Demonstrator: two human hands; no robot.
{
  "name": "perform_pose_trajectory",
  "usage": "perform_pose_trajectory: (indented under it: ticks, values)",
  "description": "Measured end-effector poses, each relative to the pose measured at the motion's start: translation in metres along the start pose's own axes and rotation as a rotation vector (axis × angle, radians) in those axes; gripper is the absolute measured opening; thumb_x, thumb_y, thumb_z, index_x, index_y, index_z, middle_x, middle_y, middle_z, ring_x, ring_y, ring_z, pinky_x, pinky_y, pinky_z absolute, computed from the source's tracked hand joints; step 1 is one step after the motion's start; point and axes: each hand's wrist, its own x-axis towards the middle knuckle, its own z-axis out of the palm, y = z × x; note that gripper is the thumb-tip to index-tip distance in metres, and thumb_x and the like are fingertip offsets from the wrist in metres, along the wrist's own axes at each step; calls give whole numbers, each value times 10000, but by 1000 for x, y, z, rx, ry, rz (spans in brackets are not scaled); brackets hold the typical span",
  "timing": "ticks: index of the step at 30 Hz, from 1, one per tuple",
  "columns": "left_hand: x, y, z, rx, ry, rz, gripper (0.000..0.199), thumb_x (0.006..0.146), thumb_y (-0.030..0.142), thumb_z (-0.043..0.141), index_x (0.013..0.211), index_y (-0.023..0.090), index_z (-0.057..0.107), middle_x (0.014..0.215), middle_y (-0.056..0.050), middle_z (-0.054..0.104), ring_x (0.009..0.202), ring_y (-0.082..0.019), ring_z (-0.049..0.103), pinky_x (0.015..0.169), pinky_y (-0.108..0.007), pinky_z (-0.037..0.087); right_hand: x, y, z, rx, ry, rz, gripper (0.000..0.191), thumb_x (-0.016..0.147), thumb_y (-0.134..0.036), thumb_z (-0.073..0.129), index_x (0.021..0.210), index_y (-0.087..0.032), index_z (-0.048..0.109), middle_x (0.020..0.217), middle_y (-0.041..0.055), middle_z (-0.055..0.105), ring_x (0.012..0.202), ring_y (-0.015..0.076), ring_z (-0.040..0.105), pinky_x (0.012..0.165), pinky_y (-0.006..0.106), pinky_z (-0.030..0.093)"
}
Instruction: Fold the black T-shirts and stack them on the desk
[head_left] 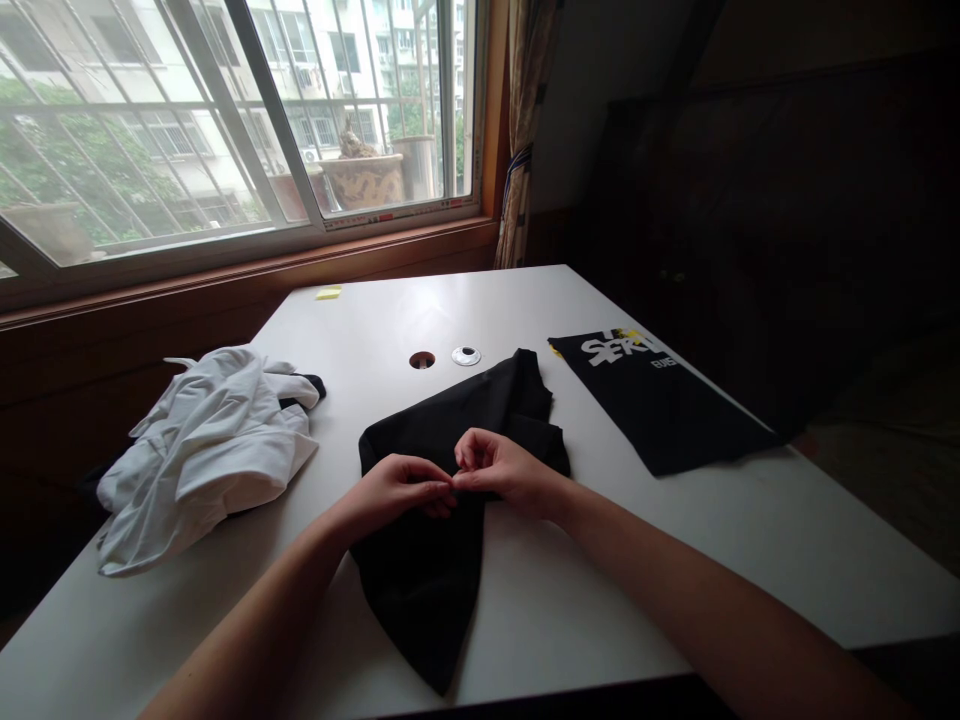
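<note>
A black garment (427, 590) lies on the white table in front of me, partly folded and tapering to a point near the front edge. Over its middle, my left hand (409, 487) and my right hand (502, 465) meet at the fingertips. Both are closed in a pinch, the right with its fingers curled in. Whatever sits between the fingertips is too small or hidden to make out. The cloth right under the hands is partly covered by them.
White and dark clothes are heaped in a pile (217, 430) at the left. At the right lies a folded black garment (660, 400) with white and yellow print. Beyond are a table hole (422, 360), a round cap (466, 355) and a yellow slip (328, 293). A barred window stands behind.
</note>
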Motion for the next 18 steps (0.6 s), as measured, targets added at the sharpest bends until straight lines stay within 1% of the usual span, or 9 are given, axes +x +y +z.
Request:
perform_pose_trajectory:
  ticks: [9, 13, 18]
  values:
    - [0, 0, -1, -25, -14, 12, 319, 872, 410, 736, 1013, 126, 758, 916, -98, 770, 804, -185, 715, 756, -273, 562, 1, 1, -2, 2, -19, -31, 381, 679, -285, 892, 724, -183, 528, 823, -33, 545, 693, 92, 498, 612, 230, 394]
    - [1, -3, -2, -39, -12, 29, 322, 874, 401, 738, 1048, 131, 753, 937, -98, 768, 807, -180, 711, 761, -274, 561, 1, -1, -2, 59, -9, -36, 381, 674, -273, 895, 721, -186, 527, 839, -34, 540, 741, 108, 554, 682, 253, 448]
    - [1, -2, -1, -39, 1, 28, 319, 877, 404, 735, 1043, 132, 753, 936, -96, 767, 811, -179, 708, 766, -279, 560, 2, 0, -2, 39, 14, -44, 376, 668, -278, 897, 719, -190, 534, 840, -35, 538, 703, 96, 513, 640, 245, 430]
